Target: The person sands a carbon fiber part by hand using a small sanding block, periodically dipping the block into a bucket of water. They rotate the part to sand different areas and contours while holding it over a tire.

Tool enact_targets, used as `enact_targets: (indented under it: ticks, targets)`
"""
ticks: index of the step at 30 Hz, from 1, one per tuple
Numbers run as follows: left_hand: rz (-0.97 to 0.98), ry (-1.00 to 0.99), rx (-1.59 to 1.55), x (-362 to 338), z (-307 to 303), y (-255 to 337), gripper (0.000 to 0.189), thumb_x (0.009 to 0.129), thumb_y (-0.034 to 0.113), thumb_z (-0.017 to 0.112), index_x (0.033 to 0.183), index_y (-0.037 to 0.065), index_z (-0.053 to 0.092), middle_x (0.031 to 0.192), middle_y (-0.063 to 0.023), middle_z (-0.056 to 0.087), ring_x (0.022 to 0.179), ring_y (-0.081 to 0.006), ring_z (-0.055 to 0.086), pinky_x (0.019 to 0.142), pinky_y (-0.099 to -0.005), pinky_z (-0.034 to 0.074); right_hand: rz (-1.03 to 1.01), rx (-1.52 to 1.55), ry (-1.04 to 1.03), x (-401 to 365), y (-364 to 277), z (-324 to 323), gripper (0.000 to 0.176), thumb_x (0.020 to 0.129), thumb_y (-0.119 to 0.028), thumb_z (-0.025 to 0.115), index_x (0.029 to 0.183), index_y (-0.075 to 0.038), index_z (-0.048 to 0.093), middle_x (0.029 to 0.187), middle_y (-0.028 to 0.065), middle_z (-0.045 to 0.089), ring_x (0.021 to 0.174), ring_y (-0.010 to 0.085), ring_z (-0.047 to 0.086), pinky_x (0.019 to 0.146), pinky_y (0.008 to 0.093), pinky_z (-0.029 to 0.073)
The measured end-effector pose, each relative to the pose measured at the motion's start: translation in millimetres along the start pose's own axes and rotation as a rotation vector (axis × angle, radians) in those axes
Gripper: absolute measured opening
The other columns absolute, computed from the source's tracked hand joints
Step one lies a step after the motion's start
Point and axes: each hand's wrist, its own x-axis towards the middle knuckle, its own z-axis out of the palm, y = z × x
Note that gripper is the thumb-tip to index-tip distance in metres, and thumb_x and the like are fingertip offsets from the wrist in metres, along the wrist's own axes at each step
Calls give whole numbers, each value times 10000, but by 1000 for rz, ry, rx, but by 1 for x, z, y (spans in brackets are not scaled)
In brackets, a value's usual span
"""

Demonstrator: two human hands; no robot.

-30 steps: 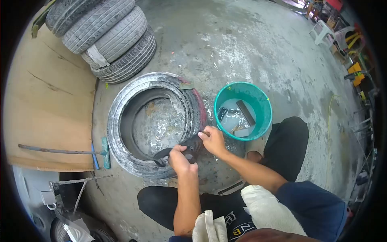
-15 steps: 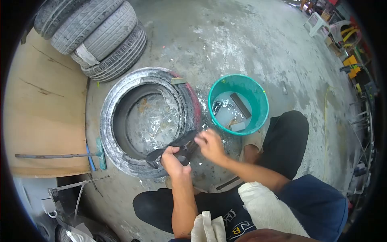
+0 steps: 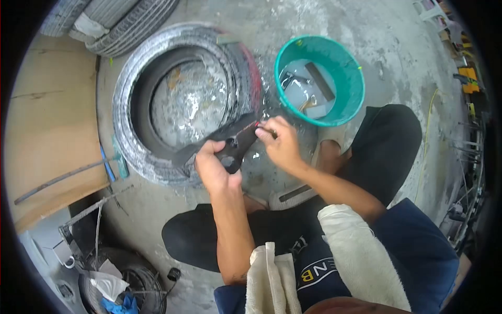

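My left hand (image 3: 215, 166) is closed around a black, bent piece (image 3: 234, 149) with a hole in it, whose kind I cannot make out. The piece is held at the near side of a wet, whitened tyre (image 3: 124, 104) lying flat on the floor. At the upper right edge of the black piece, my right hand (image 3: 281, 141) is pinched. A small red spot shows by its fingertips; what they grip is largely hidden. Right of the tyre stands a green bucket (image 3: 355, 102) with cloudy water, a dark bar (image 3: 320, 81) and a pale block (image 3: 316, 111).
A small flat block (image 3: 228, 39) lies on the tyre's far side. Stacked tyres (image 3: 138, 29) stand at the upper left, beside a tan board (image 3: 52, 104). A blue-handled tool (image 3: 107, 163) and a green brush head (image 3: 120, 157) lie near the board.
The camera view has tilted, so the tyre and bucket appear higher. The black piece has turned in my left hand, showing its hole and a red spot. My right hand stays at its edge.
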Motion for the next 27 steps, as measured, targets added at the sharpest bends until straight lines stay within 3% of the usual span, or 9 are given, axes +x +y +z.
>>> enact_targets:
  ticks: [2, 5, 10, 12, 18, 20, 22, 24, 27]
  targets:
    - [57, 17, 27, -7, 5, 1, 96, 703, -11, 548, 799, -2, 548, 869, -110, 572, 788, -259, 617, 758, -380, 547, -91, 16, 15, 16, 13, 4, 242, 851, -158, 710, 766, 4, 553, 732, 131, 538, 711, 282, 564, 637, 387, 431]
    - [-57, -24, 27, -3, -2, 9, 114, 717, -4, 545, 829, -22, 551, 861, -114, 579, 780, -272, 617, 789, -398, 556, 304, 175, -153, 40, 9, 6, 231, 883, -121, 687, 757, 16, 550, 688, 85, 512, 624, 188, 463, 580, 342, 398]
    - [17, 37, 101, -17, 20, 13, 107, 738, -2, 535, 844, -16, 545, 846, -128, 586, 733, -294, 616, 744, -425, 563, -47, 195, 0, 12, 22, 5, 261, 887, -141, 708, 736, 9, 557, 647, 47, 463, 611, 138, 439, 575, 325, 397]
    - [-53, 51, 101, -5, 15, 18, 105, 739, -6, 543, 844, -16, 546, 852, -128, 587, 735, -289, 611, 725, -428, 553, 252, 274, -125, 40, 2, 3, 271, 904, -153, 702, 729, -7, 557, 575, -6, 422, 577, 83, 405, 537, 294, 375]
    - [36, 36, 142, -4, 22, 20, 97, 752, 6, 552, 831, -19, 502, 856, -119, 582, 748, -287, 608, 704, -427, 546, 153, 122, 0, 7, 10, 2, 281, 903, -183, 701, 758, 15, 565, 620, 23, 524, 595, 102, 446, 549, 321, 387]
    - [-66, 100, 125, -5, 24, 26, 65, 752, -22, 558, 809, -13, 527, 827, -148, 611, 725, -341, 632, 720, -489, 570, 176, 203, -91, 36, 19, 6, 252, 890, -149, 706, 763, 20, 569, 650, 44, 533, 644, 115, 481, 590, 323, 401]
    - [-65, 175, 152, -16, 32, 29, 53, 757, -23, 563, 796, -3, 535, 811, -136, 614, 713, -329, 631, 712, -472, 571, 247, 313, -23, 35, 16, 15, 239, 875, -139, 712, 766, 24, 576, 682, 55, 529, 672, 128, 496, 608, 321, 412]
    - [-12, 94, 140, -6, 31, 31, 56, 759, -4, 575, 795, 3, 533, 804, -139, 614, 705, -331, 630, 713, -469, 569, 44, 53, 44, 16, 6, 7, 207, 866, -148, 715, 802, 20, 612, 706, 58, 547, 679, 126, 500, 615, 318, 423]
    - [8, 114, 119, -5, 31, 32, 60, 761, 10, 585, 793, 4, 535, 798, -142, 615, 696, -329, 628, 713, -467, 567, -79, 126, 78, 22, 16, 13, 175, 863, -161, 709, 844, 4, 654, 717, 84, 583, 662, 153, 531, 609, 322, 440]
